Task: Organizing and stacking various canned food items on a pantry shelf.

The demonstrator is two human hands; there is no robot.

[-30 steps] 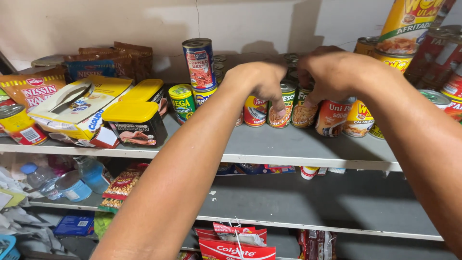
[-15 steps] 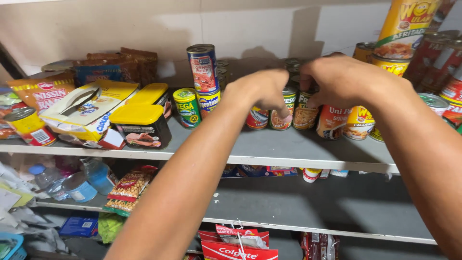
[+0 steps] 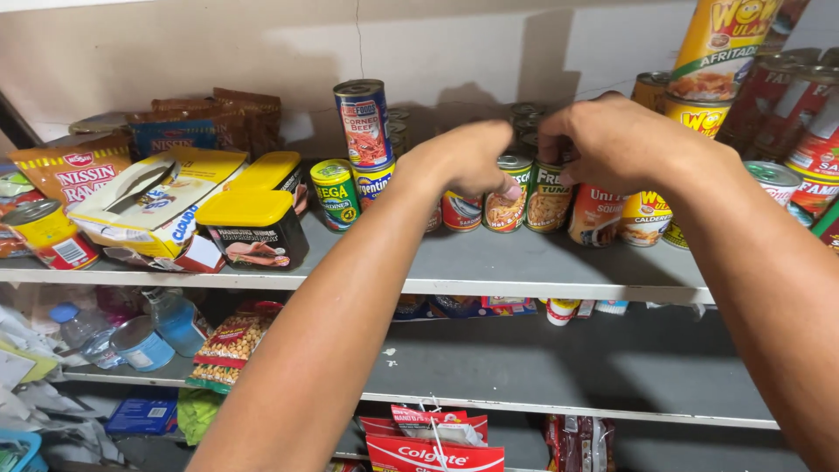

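yellow-lidded tins (image 3: 253, 218) | noodle packs (image 3: 74, 170) | water bottles (image 3: 166, 319) | grey shelf (image 3: 489, 271)

"What are those cans (image 3: 507, 197) under the left hand (image 3: 463, 157) made of?"

"Metal, with glossy paper labels; the lids look dull silver. The tall can (image 3: 363, 122) is the same, with a shiny rim."

"And the shelf (image 3: 489, 262)?"

"Smooth, matt grey paint, a bit scuffed. The wall (image 3: 262, 52) behind is rough, matt plaster with a hairline crack."

"The yellow-lidded tub (image 3: 253, 227)?"

"Plastic, slightly glossy. The box (image 3: 149, 205) beside it is torn cardboard, and the noodle packets (image 3: 74, 170) are shiny crinkled film."
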